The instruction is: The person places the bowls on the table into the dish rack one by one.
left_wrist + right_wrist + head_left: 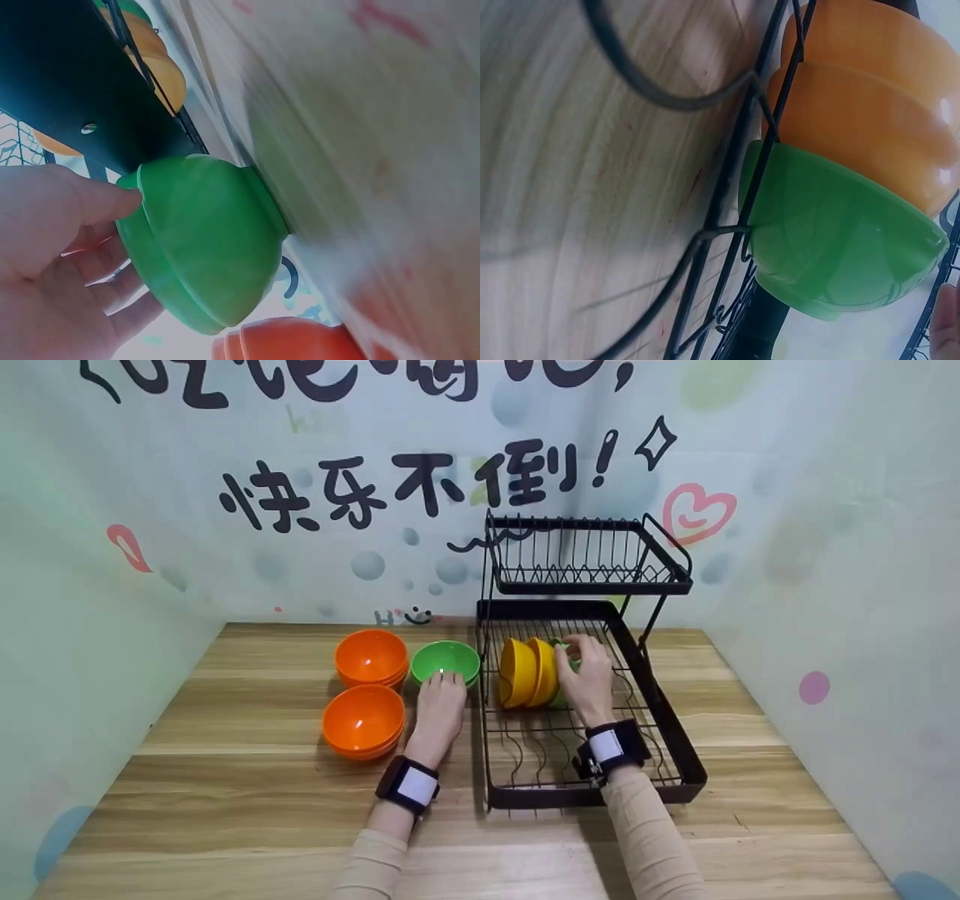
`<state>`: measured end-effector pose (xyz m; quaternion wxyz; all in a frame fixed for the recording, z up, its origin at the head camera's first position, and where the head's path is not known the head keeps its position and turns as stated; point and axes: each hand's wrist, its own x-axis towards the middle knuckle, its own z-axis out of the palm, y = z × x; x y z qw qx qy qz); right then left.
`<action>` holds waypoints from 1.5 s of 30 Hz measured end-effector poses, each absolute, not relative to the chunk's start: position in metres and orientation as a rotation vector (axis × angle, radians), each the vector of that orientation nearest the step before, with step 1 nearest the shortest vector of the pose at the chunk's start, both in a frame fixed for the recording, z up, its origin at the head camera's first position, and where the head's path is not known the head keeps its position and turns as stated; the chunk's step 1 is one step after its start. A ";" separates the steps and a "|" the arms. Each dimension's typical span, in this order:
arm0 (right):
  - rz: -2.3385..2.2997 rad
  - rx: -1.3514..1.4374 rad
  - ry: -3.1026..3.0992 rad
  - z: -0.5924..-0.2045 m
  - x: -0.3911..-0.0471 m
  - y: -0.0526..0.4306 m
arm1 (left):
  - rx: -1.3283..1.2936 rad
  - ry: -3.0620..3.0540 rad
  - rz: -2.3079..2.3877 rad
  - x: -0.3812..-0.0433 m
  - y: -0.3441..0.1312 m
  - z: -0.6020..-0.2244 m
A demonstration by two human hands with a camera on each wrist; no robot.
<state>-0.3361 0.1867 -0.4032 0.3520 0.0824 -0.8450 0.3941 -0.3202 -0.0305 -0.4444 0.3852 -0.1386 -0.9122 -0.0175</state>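
On the table, my left hand (441, 709) pinches the rim of a green bowl (445, 658). In the left wrist view the thumb lies on the outside of that green bowl (202, 240), which shows two layered rims, and the other fingers reach behind the rim. My right hand (585, 675) is over the rack's lower tier, around another green bowl (557, 699). That green bowl (840, 232) stands on edge against two yellow bowls (517, 673). In the right wrist view, the visible fingers (946, 322) are apart from it.
The black two-tier dish rack (592, 796) stands on the right of the wooden table (247, 780), its upper basket (592, 587) behind the right hand. Two stacks of orange bowls, a rear stack (371, 658) and a front stack (363, 720), sit left of the green bowls.
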 end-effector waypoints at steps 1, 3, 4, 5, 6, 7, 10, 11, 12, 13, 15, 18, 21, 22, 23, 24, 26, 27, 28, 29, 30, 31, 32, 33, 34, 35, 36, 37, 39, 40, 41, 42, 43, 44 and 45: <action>1.018 0.215 -2.187 -0.403 -0.336 0.187 | -0.353 -2.340 -0.044 -0.319 -0.031 -0.443; 1.015 0.220 -2.187 -0.403 -0.336 0.186 | -0.352 -2.366 -0.044 -0.318 -0.031 -0.442; 1.013 0.223 -2.187 -0.403 -0.336 0.186 | -0.353 -2.381 -0.047 -0.317 -0.031 -0.441; 1.011 0.225 -2.188 -0.403 -0.335 0.187 | -0.355 -2.399 -0.049 -0.317 -0.030 -0.440; 1.011 0.227 -2.189 -0.403 -0.335 0.187 | -0.357 -2.417 -0.051 -0.316 -0.030 -0.438; 1.008 0.228 -2.191 -0.403 -0.335 0.187 | -0.358 -2.433 -0.051 -0.316 -0.030 -0.437; 1.005 0.228 -2.198 -0.403 -0.335 0.187 | -0.366 -2.483 -0.060 -0.314 -0.030 -0.434; 1.008 0.229 -2.199 -0.403 -0.335 0.187 | -0.370 -2.494 -0.061 -0.314 -0.030 -0.433; 1.009 0.229 -2.200 -0.403 -0.335 0.187 | -0.373 -2.500 -0.064 -0.314 -0.030 -0.432; 1.011 0.230 -2.200 -0.403 -0.335 0.187 | -0.377 -2.504 -0.068 -0.313 -0.030 -0.431; 1.017 0.232 -2.198 -0.403 -0.335 0.187 | -0.387 -2.503 -0.069 -0.312 -0.030 -0.429; 1.026 0.240 -2.193 -0.403 -0.336 0.187 | -0.400 -2.499 -0.058 -0.311 -0.030 -0.427; 1.037 0.248 -2.189 -0.403 -0.336 0.187 | -0.404 -2.501 -0.045 -0.311 -0.030 -0.426; 1.041 0.251 -2.188 -0.403 -0.336 0.187 | -0.404 -2.500 -0.042 -0.311 -0.030 -0.426; 1.047 0.255 -2.186 -0.403 -0.335 0.187 | -0.405 -2.492 -0.044 -0.311 -0.030 -0.426; 1.051 0.258 -2.185 -0.403 -0.335 0.187 | -0.407 -2.483 -0.047 -0.311 -0.030 -0.426; 1.059 0.262 -2.183 -0.403 -0.335 0.187 | -0.410 -2.468 -0.050 -0.311 -0.030 -0.425; 1.062 0.264 -2.182 -0.403 -0.335 0.187 | -0.412 -2.461 -0.051 -0.311 -0.030 -0.425; 1.063 0.266 -2.181 -0.403 -0.335 0.187 | -0.413 -2.454 -0.051 -0.311 -0.030 -0.425; 1.063 0.268 -2.181 -0.403 -0.335 0.187 | -0.414 -2.447 -0.052 -0.311 -0.030 -0.424; 1.059 0.268 -2.182 -0.403 -0.335 0.187 | -0.414 -2.448 -0.052 -0.310 -0.030 -0.424; 1.056 0.269 -2.183 -0.403 -0.335 0.187 | -0.414 -2.448 -0.051 -0.310 -0.030 -0.423; 1.053 0.268 -2.183 -0.404 -0.335 0.187 | -0.415 -2.447 -0.051 -0.310 -0.030 -0.423; 1.051 0.269 -2.183 -0.404 -0.335 0.187 | -0.417 -2.445 -0.051 -0.310 -0.030 -0.422; 1.049 0.270 -2.183 -0.404 -0.335 0.187 | -0.419 -2.441 -0.050 -0.310 -0.030 -0.422; 1.048 0.272 -2.182 -0.404 -0.335 0.187 | -0.420 -2.438 -0.049 -0.310 -0.030 -0.421; 1.048 0.273 -2.181 -0.404 -0.335 0.187 | -0.423 -2.433 -0.050 -0.310 -0.030 -0.421; 1.049 0.275 -2.180 -0.404 -0.335 0.187 | -0.425 -2.426 -0.047 -0.309 -0.030 -0.420; 1.050 0.278 -2.178 -0.404 -0.335 0.187 | -0.429 -2.416 -0.042 -0.309 -0.030 -0.419; 1.050 0.279 -2.177 -0.404 -0.335 0.187 | -0.431 -2.410 -0.041 -0.309 -0.030 -0.419; 1.051 0.279 -2.178 -0.404 -0.335 0.187 | -0.432 -2.406 -0.040 -0.309 -0.029 -0.418; 1.050 0.278 -2.181 -0.403 -0.335 0.187 | -0.436 -2.403 -0.036 -0.309 -0.029 -0.418; 1.051 0.276 -2.183 -0.403 -0.334 0.187 | -0.438 -2.395 -0.033 -0.309 -0.029 -0.417; 1.051 0.274 -2.185 -0.403 -0.334 0.187 | -0.442 -2.386 -0.032 -0.309 -0.029 -0.416; 1.054 0.273 -2.187 -0.403 -0.334 0.187 | -0.446 -2.373 -0.032 -0.308 -0.029 -0.415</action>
